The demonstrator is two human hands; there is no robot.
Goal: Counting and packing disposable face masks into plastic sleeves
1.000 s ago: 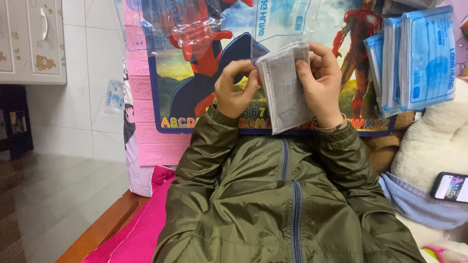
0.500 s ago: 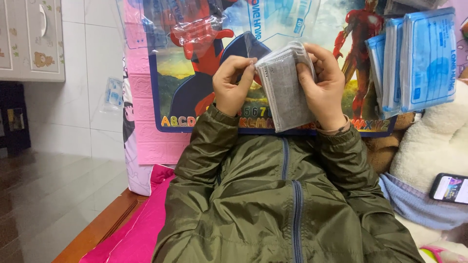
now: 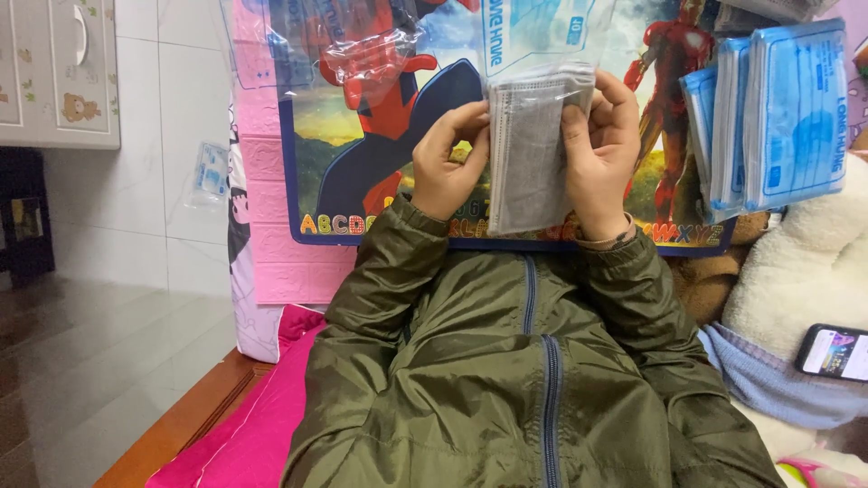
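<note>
Nearest the camera, an olive-green zipped jacket [image 3: 533, 389] covered the person's body and both arms, and a pink cushion [image 3: 262, 425] lay at its left on a wooden edge [image 3: 172, 425]. Both sleeves ran up to the hands. The left hand [image 3: 448, 163] was curled closed, its fingertips pinching the left edge of a stack of grey face masks [image 3: 533, 154]. The right hand [image 3: 601, 154] was likewise closed around the stack's right edge, thumb laid on the front face and fingers wrapped behind. The stack stood upright between the two hands, held in front of the chest and clear of any surface, its upper part sitting inside a clear plastic bag with blue print [image 3: 538, 36] that rose above the hands. Right of the person, a white fluffy blanket [image 3: 796, 271] was noted, with a lit phone [image 3: 834, 352] resting on light-blue cloth [image 3: 778, 384]. Behind the hands stood a colourful board with superhero pictures and alphabet letters [image 3: 362, 136]. Further packs of blue masks [image 3: 778, 117] leaned at its right. Farther left were a white tiled wall [image 3: 163, 136], a white cabinet [image 3: 54, 72] and a glossy grey floor [image 3: 81, 352].
</note>
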